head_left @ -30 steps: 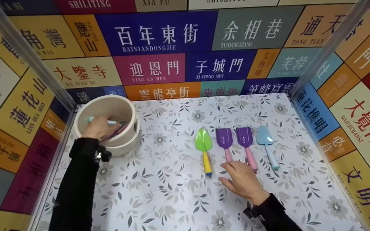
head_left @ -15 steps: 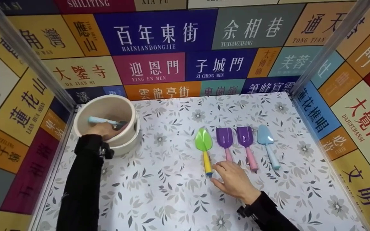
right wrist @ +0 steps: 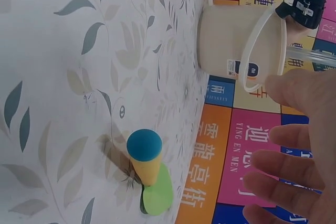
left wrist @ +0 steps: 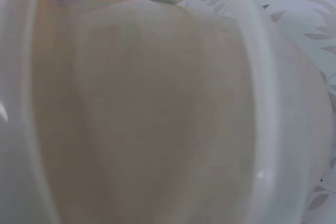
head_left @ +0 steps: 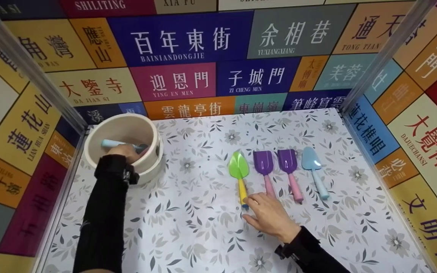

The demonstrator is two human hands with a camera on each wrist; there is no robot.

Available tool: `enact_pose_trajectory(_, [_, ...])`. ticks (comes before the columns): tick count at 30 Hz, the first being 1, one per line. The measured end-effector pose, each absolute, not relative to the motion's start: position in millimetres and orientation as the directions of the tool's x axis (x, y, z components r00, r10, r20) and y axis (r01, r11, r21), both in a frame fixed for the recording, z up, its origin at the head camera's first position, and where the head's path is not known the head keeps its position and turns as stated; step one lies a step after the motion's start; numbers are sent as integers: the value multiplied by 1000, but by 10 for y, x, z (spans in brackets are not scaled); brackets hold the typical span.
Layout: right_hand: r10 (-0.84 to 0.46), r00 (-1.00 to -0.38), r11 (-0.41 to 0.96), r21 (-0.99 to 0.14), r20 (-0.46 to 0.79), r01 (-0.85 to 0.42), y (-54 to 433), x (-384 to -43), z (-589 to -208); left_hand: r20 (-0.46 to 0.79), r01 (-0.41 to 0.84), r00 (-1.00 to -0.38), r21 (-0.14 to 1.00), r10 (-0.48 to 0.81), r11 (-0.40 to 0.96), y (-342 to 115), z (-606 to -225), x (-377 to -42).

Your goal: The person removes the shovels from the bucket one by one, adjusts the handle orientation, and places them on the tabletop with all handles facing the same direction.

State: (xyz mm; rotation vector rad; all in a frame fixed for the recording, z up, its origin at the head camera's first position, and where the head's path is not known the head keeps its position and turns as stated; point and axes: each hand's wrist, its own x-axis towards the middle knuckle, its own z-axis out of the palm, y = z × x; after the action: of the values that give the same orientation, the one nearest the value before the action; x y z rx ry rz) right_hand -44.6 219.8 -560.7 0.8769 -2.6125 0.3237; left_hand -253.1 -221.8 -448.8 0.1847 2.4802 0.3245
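My left hand reaches down into a cream bucket at the back left. A light blue handle shows beside it, with a darker piece near the fingers. The bucket's wall hides the fingers, and the left wrist view has only its inside and handle. My right hand hovers by the yellow handle end of a green garden trowel. In the right wrist view its fingers are spread, apart from that trowel. Two purple shovels with pink handles and a light blue trowel lie alongside.
A white tabletop with a leaf print lies under everything. Coloured walls with street-name lettering enclose the back and both sides. Clear corner posts stand at the back corners.
My right hand has moved left, from the pink shovel handles to the green trowel's yellow handle. My left forearm has shifted slightly right while the hand stays in the bucket.
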Motion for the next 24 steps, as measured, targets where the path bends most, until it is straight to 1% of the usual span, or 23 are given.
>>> enact_pose_trajectory(4, [-533,-746,782,-103,399,-614,2186,-442,-5609,-572,12,-802,277,175,961,-2172,-4424,-2490])
enact_pose_trajectory(15, [-536,-745,777,-114,397,-620,2180,-438,-5590,-564,-8,-813,260,145,965,-2121,-4400,-2485])
enact_pose_trajectory(20, [-533,-744,778,-112,404,-618,2190,-442,-5577,-503,8,-855,232,126,973,-2107,-4427,-2448])
enact_pose_trajectory(24, [-523,-750,784,-115,405,-610,2204,-438,-5561,-455,10,-885,188,96,982,-2060,-4425,-2409])
